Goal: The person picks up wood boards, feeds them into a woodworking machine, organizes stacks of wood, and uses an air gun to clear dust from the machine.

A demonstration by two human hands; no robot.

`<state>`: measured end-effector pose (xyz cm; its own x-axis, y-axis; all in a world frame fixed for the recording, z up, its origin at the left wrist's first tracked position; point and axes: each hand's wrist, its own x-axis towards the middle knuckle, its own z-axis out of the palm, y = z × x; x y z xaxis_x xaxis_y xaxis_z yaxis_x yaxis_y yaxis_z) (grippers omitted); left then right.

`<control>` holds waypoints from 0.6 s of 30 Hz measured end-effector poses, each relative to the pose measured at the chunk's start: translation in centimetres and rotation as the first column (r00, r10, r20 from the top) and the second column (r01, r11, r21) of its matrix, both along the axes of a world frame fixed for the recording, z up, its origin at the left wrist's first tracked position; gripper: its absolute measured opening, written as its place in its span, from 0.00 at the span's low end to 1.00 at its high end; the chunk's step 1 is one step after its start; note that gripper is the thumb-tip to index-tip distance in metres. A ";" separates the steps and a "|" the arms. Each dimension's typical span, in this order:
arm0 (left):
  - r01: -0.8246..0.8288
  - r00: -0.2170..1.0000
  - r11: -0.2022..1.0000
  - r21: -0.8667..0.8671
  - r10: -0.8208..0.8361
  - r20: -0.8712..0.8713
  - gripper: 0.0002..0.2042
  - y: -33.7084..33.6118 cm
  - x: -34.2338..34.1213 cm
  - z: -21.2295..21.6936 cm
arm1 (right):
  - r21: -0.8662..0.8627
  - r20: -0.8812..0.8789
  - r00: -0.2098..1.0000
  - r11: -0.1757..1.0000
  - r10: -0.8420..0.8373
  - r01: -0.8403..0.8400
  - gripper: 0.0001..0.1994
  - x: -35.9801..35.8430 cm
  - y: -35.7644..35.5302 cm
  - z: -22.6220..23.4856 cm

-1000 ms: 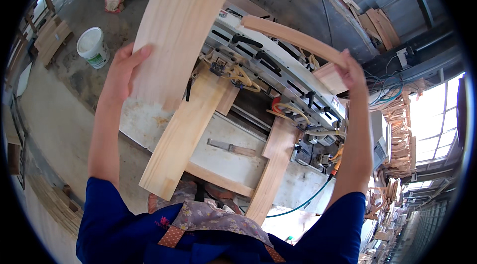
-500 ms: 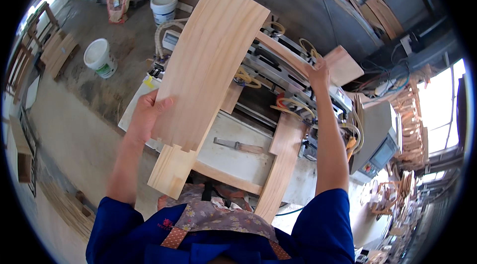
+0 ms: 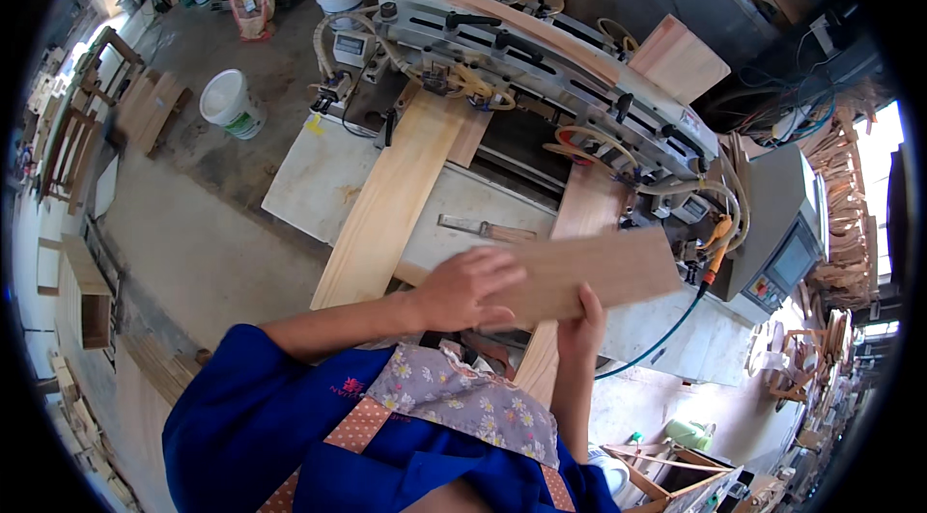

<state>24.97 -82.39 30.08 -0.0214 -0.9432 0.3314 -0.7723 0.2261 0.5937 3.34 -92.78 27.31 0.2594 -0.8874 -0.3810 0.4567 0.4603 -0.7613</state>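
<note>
- One short board (image 3: 618, 267) is held up in front of the person, above the bench (image 3: 319, 175), its broad face tipped toward the eyes.
- The right hand (image 3: 581, 322) grips its lower edge, thumb laid over the near face; that grasp probably bears most of the weight.
- The left hand (image 3: 470, 287) has its fingers spread over the board's left end. They are blurred, so I cannot tell whether they press on the wood or only pass over it.
- Held at this tilt, the board seems placed for its face to be seen or felt.
- It stands in front of the reddish plank (image 3: 591, 199), hiding that plank's middle.
- The reddish plank and the long pale board (image 3: 391, 199) run from the machine (image 3: 541, 42) toward the person; their far ends sit beneath its fittings, which probably locate them.
- Between them lies a flat-bladed tool (image 3: 488, 227), close to the raised board.
- A narrow curved strip (image 3: 531, 26) rests along the machine's top, seemingly out of the way.
- To the right, a blue-green hose (image 3: 666, 330) loops below the control box (image 3: 782, 257).
- A white bucket (image 3: 232, 106) stands on the floor, well apart.
</note>
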 end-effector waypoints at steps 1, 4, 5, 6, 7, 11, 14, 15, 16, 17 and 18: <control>-0.114 0.993 0.993 0.043 0.113 0.023 0.31 0.6 1.1 -1.3 | 0.005 0.048 0.998 0.999 -0.040 0.040 0.23 -1.9 0.8 0.3; -0.586 0.780 0.767 0.262 0.446 0.439 0.51 2.5 5.3 -7.3 | 0.013 0.053 0.996 0.998 -0.066 0.065 0.25 -8.0 2.1 -1.1; -0.675 0.725 0.630 0.385 0.467 0.507 0.54 2.5 6.8 -8.3 | -0.004 0.031 0.996 0.996 -0.089 0.089 0.25 -9.2 2.4 -1.2; -0.723 0.690 0.507 0.469 0.497 0.526 0.54 2.3 7.6 -8.6 | -0.023 0.005 0.994 0.993 -0.113 0.113 0.25 -10.2 2.5 -1.3; -0.730 0.683 0.474 0.492 0.519 0.514 0.54 2.2 7.9 -8.7 | -0.036 0.002 0.995 0.995 -0.098 0.098 0.24 -10.7 2.4 -1.3; -0.730 0.669 0.387 0.564 0.576 0.470 0.53 3.3 7.8 -8.2 | -0.013 0.052 0.997 0.999 -0.049 0.050 0.22 -10.9 1.6 -1.3; -0.718 0.681 0.382 0.582 0.557 0.475 0.53 7.1 6.7 -5.5 | -0.009 0.065 0.998 1.000 -0.025 0.026 0.22 -10.7 1.6 -1.1; -0.716 0.686 0.381 0.585 0.539 0.489 0.53 9.1 6.2 -4.6 | -0.006 0.055 0.998 1.000 -0.017 0.018 0.22 -10.9 1.5 -1.5; -0.705 0.701 0.422 0.570 0.534 0.472 0.52 11.6 5.8 -4.3 | -0.002 0.044 0.999 1.000 -0.009 0.009 0.21 -11.1 1.5 -1.7; -0.694 0.715 0.462 0.553 0.530 0.456 0.51 14.2 5.4 -4.0 | 0.004 0.063 0.998 1.000 0.007 -0.008 0.22 -11.3 1.4 -2.0; -0.637 0.762 0.520 0.569 0.535 0.365 0.50 16.7 5.3 -3.1 | 0.015 0.083 0.996 1.000 0.024 -0.025 0.23 -11.4 1.3 -2.3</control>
